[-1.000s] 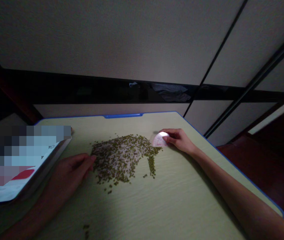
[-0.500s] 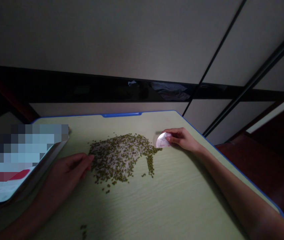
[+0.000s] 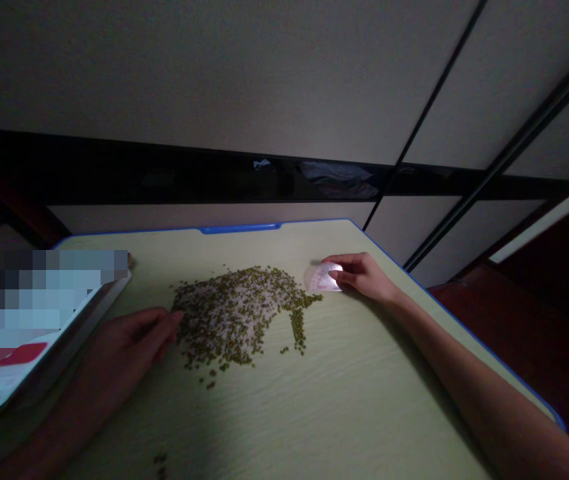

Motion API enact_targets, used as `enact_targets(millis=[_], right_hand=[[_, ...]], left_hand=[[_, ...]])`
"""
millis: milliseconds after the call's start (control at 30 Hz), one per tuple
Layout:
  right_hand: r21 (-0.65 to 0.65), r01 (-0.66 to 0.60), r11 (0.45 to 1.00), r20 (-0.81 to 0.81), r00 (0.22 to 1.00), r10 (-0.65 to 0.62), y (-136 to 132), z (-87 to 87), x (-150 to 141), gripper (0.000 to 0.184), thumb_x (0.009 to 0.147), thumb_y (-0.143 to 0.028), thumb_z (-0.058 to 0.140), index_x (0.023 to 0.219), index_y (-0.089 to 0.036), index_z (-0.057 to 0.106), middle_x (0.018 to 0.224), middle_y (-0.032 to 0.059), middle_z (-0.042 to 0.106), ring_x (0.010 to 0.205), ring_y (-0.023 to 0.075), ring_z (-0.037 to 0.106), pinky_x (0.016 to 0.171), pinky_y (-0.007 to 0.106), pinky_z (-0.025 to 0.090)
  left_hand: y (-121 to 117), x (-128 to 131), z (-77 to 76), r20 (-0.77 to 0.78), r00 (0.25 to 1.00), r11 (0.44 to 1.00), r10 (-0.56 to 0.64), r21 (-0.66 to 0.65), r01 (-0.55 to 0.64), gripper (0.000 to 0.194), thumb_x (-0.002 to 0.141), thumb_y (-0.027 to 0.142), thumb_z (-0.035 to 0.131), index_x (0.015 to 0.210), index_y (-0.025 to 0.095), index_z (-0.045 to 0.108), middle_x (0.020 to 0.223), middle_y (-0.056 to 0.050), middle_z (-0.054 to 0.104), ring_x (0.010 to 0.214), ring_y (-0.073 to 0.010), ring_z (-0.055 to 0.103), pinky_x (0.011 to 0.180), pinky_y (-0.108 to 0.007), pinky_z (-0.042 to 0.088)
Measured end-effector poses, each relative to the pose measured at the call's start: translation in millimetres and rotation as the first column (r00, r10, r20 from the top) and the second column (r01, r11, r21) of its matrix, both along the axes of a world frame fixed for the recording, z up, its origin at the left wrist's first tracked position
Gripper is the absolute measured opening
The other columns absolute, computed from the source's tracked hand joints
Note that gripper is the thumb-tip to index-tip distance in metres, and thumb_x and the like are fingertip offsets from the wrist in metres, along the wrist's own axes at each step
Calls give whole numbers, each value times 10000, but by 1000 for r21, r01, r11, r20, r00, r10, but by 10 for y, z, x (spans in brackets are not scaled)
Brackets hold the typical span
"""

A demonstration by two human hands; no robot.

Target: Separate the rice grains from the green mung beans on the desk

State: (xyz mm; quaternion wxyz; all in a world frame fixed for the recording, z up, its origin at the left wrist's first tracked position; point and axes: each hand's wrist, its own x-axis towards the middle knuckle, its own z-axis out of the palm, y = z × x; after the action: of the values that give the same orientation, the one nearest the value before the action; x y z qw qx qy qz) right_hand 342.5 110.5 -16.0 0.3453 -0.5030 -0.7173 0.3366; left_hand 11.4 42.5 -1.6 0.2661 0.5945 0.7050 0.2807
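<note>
A spread heap of small green beans mixed with whitish grains (image 3: 234,313) lies in the middle of the table. At its left edge is my left hand (image 3: 134,343), thumb and fingers pinched together; whatever is between the fingertips is too small to make out. My right hand (image 3: 364,277) grips a clear half-round protractor (image 3: 320,276) by its right side, just beyond the heap's right end. Light glares off the protractor near my thumb. A narrow strip of green beans (image 3: 297,330) runs from the heap's right side towards me.
A tablet-like screen (image 3: 19,357), partly blurred out, leans at the table's left. A few loose beans (image 3: 160,460) lie near the front. The pale table (image 3: 344,393) has a blue rim, and a cabinet with light panels (image 3: 204,80) stands behind it.
The protractor has tilted slightly, and its glare has shifted right towards my thumb. The whole view has moved a little; my left hand keeps its pinch beside the heap.
</note>
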Motion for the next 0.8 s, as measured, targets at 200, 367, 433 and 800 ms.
enact_targets(millis=[200,367,433,800], right_hand=[[-8,4,1000,9,1000,-4,-15,11,-18,349,694,-269,544,980,-86,623,578,-1,497,465,84,336,438,226,260],[-3,3,1000,16,1000,-3,-40,24,-66,359,685,-278,546,977,-84,627,613,15,534,478,88,348,449,231,273],[6,17,1000,21,1000,-17,-43,34,-77,368,685,-280,543,980,-76,624,627,20,544,481,87,351,454,232,281],[57,101,993,39,994,-103,-29,47,-126,371,706,-271,509,995,-61,610,635,32,545,505,99,387,461,232,314]], left_hand=[[12,-48,-62,0,999,999,-33,25,33,409,618,588,379,460,213,427,411,64,386,425,-110,403,449,-222,304],[21,-46,-74,2,1000,1000,-11,-6,11,417,619,596,365,478,212,445,410,63,394,426,-115,411,455,-226,310],[21,-39,-72,7,1000,1000,-14,0,14,408,620,591,372,506,210,461,428,63,405,438,-116,417,458,-225,310],[-5,-22,-30,0,1000,1000,-31,6,31,397,638,569,369,468,213,410,420,64,375,436,-115,398,464,-229,303]])
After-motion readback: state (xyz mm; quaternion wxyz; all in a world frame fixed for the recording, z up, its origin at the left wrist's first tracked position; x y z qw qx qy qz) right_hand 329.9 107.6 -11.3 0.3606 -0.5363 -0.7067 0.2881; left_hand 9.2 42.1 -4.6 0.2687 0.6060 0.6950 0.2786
